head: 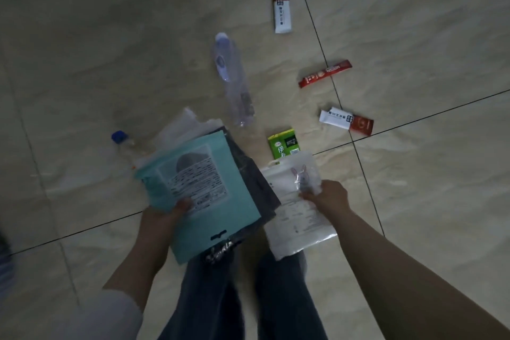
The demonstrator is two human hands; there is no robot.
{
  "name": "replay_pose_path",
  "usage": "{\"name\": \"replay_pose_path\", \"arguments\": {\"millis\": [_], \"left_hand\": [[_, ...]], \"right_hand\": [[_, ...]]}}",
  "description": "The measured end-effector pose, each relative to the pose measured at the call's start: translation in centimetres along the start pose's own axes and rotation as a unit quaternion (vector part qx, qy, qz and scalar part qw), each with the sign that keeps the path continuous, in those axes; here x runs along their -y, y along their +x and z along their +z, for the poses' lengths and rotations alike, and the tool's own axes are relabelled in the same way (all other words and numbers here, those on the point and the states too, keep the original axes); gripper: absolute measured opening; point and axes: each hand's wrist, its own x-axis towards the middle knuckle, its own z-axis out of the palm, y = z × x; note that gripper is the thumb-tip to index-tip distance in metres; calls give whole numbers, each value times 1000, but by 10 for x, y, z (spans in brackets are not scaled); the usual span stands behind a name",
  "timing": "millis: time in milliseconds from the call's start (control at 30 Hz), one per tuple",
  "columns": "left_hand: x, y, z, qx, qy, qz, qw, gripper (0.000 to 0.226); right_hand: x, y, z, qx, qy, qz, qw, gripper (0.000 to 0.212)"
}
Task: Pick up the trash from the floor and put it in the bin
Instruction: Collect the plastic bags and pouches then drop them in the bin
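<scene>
- The left hand sits low and left of centre, its grip clenched on a stack of flat packets: a teal packet on top with the thumb pressed on its printed label, a dark grey packet beneath, and a pale translucent one poking out at the far end.
- The right hand, right of centre, pinches a white pouch with a rabbit picture; the pouch hangs over the legs.
- The print on every label is too blurred to read.
- A green carton is partly covered by the pouch.
- Farther up the floor lie a clear bottle, a blue-capped bottle at mid-left, barely visible, and three sachets toward the upper right.
</scene>
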Motion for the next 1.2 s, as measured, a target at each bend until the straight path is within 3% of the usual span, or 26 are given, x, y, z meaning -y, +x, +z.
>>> {"name": "replay_pose_path", "arguments": {"millis": [133, 300, 400, 500, 600, 733, 1000, 1200], "left_hand": [[11, 54, 17, -16, -1, 13, 1000, 15], [28, 98, 26, -13, 27, 34, 999, 19], [30, 105, 26, -24, 17, 28, 999, 21], [26, 102, 28, -42, 0, 1, 999, 25], [19, 99, 41, -70, 25, -6, 997, 31], [12, 112, 59, -128, 96, -10, 987, 37], [13, 156, 87, -160, 234, -130, 950, 50], [14, 160, 95, -237, 155, -213, 935, 94]], "right_hand": [[11, 56, 32, -90, 18, 14, 996, 52], [6, 87, 76, -188, -15, -17, 982, 43], [-7, 84, 73, -161, 59, -19, 985, 33], [-21, 80, 42, -121, 83, -26, 989, 41], [-30, 72, -5, -139, 52, -27, 988, 49], [-32, 68, -52, -132, -46, -31, 990, 34], [-5, 97, -58, -92, -36, -44, 994, 44], [6, 114, -59, -87, 7, -49, 995, 48]]}}
